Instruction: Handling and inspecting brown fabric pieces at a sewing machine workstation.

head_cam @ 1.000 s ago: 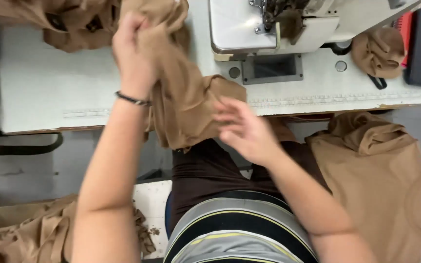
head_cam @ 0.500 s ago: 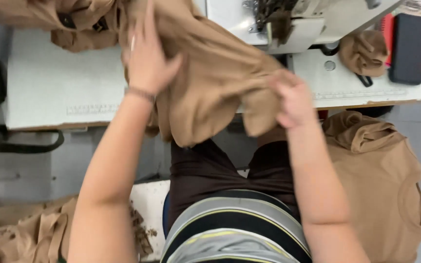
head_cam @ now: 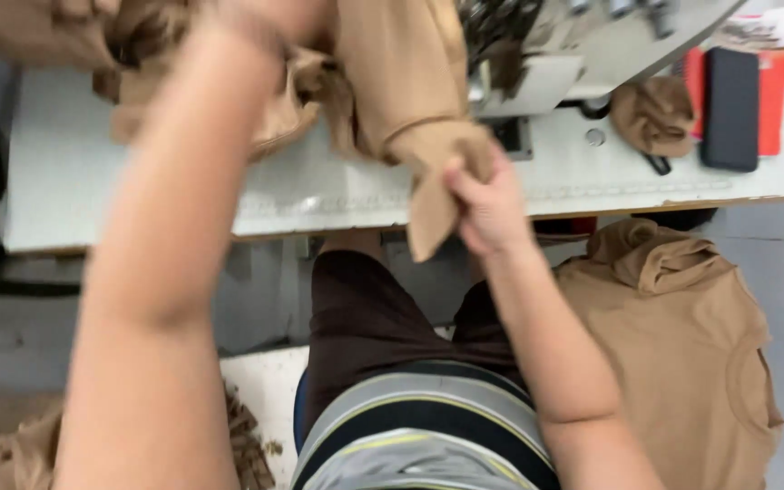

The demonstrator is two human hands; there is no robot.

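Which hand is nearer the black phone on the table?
Right. The right hand grips the tan garment at the table edge, left of the black phone; the left hand is far across, top left.

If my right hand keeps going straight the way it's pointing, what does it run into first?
The right hand, gripping the tan garment, points up toward the sewing machine. Past the cloth, it would probably meet the machine's base near the needle area first, though depth is hard to judge.
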